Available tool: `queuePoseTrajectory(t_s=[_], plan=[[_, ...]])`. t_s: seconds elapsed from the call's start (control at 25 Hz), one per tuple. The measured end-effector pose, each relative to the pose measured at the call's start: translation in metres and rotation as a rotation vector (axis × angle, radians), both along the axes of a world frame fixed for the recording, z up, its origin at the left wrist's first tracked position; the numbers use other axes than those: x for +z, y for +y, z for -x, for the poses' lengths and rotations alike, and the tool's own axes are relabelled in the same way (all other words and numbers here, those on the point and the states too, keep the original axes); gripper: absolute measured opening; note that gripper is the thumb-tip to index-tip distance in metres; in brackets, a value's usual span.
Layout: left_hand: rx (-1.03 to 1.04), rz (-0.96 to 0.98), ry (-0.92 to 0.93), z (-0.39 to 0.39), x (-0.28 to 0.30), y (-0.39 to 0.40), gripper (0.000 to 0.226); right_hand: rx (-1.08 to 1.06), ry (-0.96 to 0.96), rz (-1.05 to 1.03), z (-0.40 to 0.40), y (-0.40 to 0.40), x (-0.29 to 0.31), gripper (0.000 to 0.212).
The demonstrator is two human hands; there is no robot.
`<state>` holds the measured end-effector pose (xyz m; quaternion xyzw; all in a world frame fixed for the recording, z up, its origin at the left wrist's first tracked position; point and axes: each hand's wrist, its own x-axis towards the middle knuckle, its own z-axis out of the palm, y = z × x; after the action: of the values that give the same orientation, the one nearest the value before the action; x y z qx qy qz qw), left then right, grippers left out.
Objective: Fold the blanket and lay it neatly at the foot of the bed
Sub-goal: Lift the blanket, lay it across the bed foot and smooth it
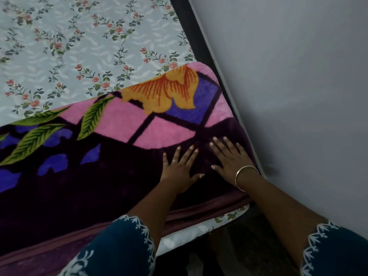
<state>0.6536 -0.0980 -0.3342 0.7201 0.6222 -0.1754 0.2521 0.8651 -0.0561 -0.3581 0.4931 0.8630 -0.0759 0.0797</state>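
Now both your hands lie flat on the folded blanket (111, 156), fingers spread: your left hand (180, 172) nearer the middle, your right hand (231, 160) just beside it, toward the bed's right edge, a bangle (242, 176) on its wrist. That blanket stretches along the near edge of the bed (205, 46), reaching its near right corner. Beyond it, the floral sheet (79, 46) covers the mattress, and a grey wall (288, 76) runs along the bed's right side.

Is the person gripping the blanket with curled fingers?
No, both the left hand and the right hand lie flat with straight, spread fingers on top of the folded blanket.
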Motion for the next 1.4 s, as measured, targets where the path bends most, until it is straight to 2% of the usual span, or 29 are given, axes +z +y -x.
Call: queuePoseTrajectory(t_s=[0.12,0.24,0.36,0.48,0.56,0.64,0.72,0.8,0.84,0.92,0.96,1.04,1.24,1.32,1.4], plan=[[0.071,0.015,0.002,0.002,0.004,-0.008,0.082,-0.167,0.013,0.037,0.006,-0.011,0.001,0.079],[0.150,-0.090,-0.030,-0.002,-0.001,-0.039,0.077,-0.287,0.087,0.067,-0.003,-0.047,0.000,0.073],[0.005,-0.254,-0.059,0.011,-0.009,-0.084,0.076,-0.161,0.103,0.063,-0.038,-0.090,-0.001,0.069],[-0.240,-0.266,-0.098,0.034,-0.015,-0.123,0.080,0.064,0.075,0.019,-0.068,-0.107,0.000,0.068],[-0.327,-0.314,-0.098,0.041,-0.010,-0.127,0.066,0.184,0.079,-0.033,-0.076,-0.095,0.004,0.056],[-0.226,-0.371,-0.120,0.034,-0.002,-0.116,0.050,0.192,0.141,-0.041,-0.070,-0.073,0.011,0.043],[-0.042,-0.438,-0.209,0.024,0.011,-0.101,0.051,0.146,0.204,-0.021,-0.054,-0.053,0.021,0.041],[-0.095,-0.448,-0.236,0.014,0.022,-0.098,0.070,0.238,0.190,-0.022,-0.051,-0.045,0.028,0.049],[-0.253,-0.456,-0.226,0.014,0.022,-0.102,0.077,0.352,0.142,0.000,-0.055,-0.046,0.031,0.058],[-0.558,-0.407,-0.178,0.019,0.024,-0.110,0.071,0.594,0.026,0.040,-0.071,-0.049,0.034,0.091],[-0.625,-0.400,-0.150,0.025,0.024,-0.112,0.059,0.666,-0.015,0.036,-0.079,-0.049,0.035,0.102],[-0.579,-0.411,-0.095,0.041,0.022,-0.118,0.033,0.727,-0.025,0.010,-0.090,-0.048,0.033,0.105],[-0.329,-0.289,0.034,0.061,0.012,-0.162,0.050,0.803,-0.062,-0.059,-0.094,-0.065,0.018,0.065],[-0.279,-0.260,0.056,0.054,0.012,-0.167,0.048,0.804,-0.100,-0.032,-0.082,-0.075,0.014,0.056],[-0.237,-0.263,0.089,0.038,0.018,-0.162,0.037,0.687,-0.201,-0.006,-0.066,-0.078,0.019,0.056]])
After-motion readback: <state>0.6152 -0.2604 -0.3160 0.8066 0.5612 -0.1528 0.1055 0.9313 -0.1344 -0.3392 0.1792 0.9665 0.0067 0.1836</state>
